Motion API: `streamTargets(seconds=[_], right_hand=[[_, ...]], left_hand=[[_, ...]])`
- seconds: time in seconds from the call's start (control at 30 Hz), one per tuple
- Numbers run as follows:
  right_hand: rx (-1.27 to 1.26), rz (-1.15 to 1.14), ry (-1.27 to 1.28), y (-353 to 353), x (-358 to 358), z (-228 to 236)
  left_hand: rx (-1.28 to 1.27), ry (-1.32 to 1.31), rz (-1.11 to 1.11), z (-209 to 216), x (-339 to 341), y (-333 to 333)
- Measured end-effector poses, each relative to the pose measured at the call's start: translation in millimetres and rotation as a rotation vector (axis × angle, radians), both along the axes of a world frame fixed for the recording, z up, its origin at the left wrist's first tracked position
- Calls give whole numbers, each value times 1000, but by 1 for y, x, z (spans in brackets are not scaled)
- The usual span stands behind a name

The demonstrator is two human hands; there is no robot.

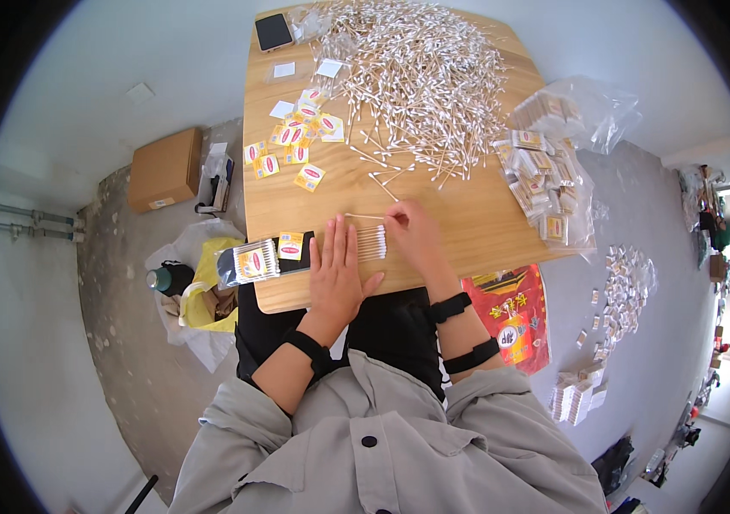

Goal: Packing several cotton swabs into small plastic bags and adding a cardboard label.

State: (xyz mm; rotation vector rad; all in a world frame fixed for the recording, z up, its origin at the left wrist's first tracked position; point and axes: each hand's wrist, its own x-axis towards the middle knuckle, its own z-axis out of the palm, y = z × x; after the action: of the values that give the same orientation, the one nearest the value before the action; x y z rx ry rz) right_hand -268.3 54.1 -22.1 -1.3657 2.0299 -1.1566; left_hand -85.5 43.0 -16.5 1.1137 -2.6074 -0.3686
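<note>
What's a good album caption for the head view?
Left hand flat over a row of white-tipped wooden cotton swabs, right hand pinching another, at a pale wooden table.

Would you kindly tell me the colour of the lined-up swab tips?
The swab tips are white, as the head view shows.

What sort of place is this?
Perhaps a makeshift packing workroom: a big heap of loose cotton swabs lies on the wooden table, small swab packets sit by its right edge, and more packets are on the floor.
</note>
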Motion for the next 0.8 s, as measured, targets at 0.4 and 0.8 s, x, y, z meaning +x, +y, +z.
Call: streamTargets(seconds=[0.4, 0.8], right_hand=[[98, 16, 133, 2, -3, 8], [90, -90, -426, 118, -36, 41]], left_hand=[[-19, -30, -5, -2, -1, -1], [12, -90, -14, -2, 0, 0]])
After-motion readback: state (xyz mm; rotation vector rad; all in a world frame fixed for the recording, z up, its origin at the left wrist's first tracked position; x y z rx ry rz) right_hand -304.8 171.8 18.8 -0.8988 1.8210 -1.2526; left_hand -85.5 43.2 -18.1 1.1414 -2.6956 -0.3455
